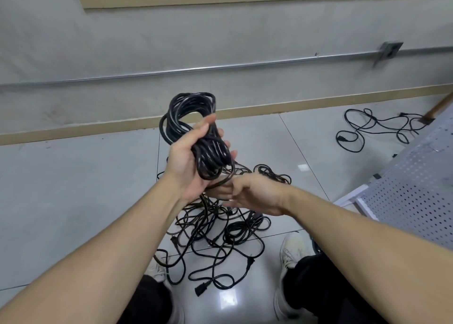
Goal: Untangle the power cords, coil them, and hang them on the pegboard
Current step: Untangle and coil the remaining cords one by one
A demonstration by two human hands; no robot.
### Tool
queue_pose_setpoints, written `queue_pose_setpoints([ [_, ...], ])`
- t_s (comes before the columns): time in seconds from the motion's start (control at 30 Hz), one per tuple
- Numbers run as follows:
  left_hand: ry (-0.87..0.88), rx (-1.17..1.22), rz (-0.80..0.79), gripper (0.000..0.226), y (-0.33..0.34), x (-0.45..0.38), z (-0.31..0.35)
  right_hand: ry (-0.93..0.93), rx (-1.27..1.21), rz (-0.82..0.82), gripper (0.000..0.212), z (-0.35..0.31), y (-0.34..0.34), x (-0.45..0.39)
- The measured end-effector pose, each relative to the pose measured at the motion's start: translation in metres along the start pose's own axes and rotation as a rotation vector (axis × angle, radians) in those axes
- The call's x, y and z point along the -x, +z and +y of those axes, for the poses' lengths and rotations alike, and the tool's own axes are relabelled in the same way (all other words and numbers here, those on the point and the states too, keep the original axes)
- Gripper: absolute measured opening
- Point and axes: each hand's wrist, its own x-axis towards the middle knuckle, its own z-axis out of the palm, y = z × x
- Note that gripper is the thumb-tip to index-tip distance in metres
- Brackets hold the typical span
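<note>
A coiled black power cord (196, 132) stands raised above the floor, gripped round its lower bundle by the left hand (188, 161), while the right hand (247, 193) pinches a strand of it just under that grip. Directly below, a tangled pile of black cords (215, 235) spreads over the tiled floor (73, 188) between two white shoes (291, 247). Bare tiles lie open to the left up to the skirting, whereas the perforated pegboard (411, 188) closes in the right side, with another loose cord (377, 127) beyond its far edge.

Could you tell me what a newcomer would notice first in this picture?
The black coil held up mid-frame in the left hand, with the right hand at its lower end. Beneath them a tangled pile sprawls on the floor, and the pegboard leans at right.
</note>
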Motion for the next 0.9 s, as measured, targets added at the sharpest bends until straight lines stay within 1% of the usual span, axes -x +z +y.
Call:
queue_pose_setpoints([
  [0.03,0.03,0.023,0.027,0.03,-0.003,-0.003,0.001,-0.004,0.014,-0.011,0.058,0.001,0.004,-0.001],
  [0.07,0.06,0.014,0.064,0.032,-0.007,-0.007,0.002,-0.029,0.06,-0.018,0.051,0.001,0.009,-0.002],
  [0.13,0.096,-0.056,0.141,0.036,-0.013,-0.012,0.003,-0.078,0.24,-0.011,0.022,0.002,0.02,-0.005],
  [0.17,0.103,-0.085,0.175,0.037,-0.014,-0.012,0.004,-0.062,0.322,0.0,0.014,0.002,0.023,-0.006],
  [0.27,0.134,-0.117,0.285,0.036,-0.01,-0.01,0.016,0.049,0.442,0.012,0.033,0.008,0.022,-0.004],
  [0.3,0.148,-0.116,0.323,0.035,-0.012,-0.011,0.021,0.077,0.538,0.028,0.038,0.009,0.018,-0.001],
  [0.4,0.188,-0.192,0.443,0.035,-0.029,-0.017,0.036,0.116,0.953,0.087,0.049,0.009,0.0,0.005],
  [0.43,0.196,-0.244,0.481,0.036,-0.035,-0.018,0.039,0.121,1.018,0.105,0.053,0.008,-0.006,0.008],
  [0.53,0.243,-0.508,0.566,0.033,-0.043,-0.015,0.042,0.126,0.96,0.202,0.059,-0.002,-0.022,0.015],
  [0.6,0.297,-0.726,0.578,0.034,-0.04,-0.012,0.039,0.077,0.898,0.27,0.058,-0.014,-0.028,0.021],
  [0.63,0.304,-0.799,0.562,0.037,-0.038,-0.011,0.038,0.033,0.844,0.307,0.055,-0.019,-0.03,0.025],
  [0.7,0.265,-0.863,0.504,0.04,-0.032,-0.009,0.034,-0.11,0.658,0.407,0.04,-0.024,-0.034,0.032],
  [0.77,0.21,-0.885,0.465,0.038,-0.028,-0.007,0.03,-0.328,0.52,0.541,0.028,-0.026,-0.036,0.037],
  [0.83,0.126,-0.913,0.408,0.036,-0.027,-0.006,0.026,-0.544,0.448,0.664,0.022,-0.028,-0.031,0.039],
  [0.9,0.018,-0.962,0.32,0.036,-0.026,-0.006,0.019,-0.665,0.433,0.738,0.023,-0.031,-0.02,0.038],
])
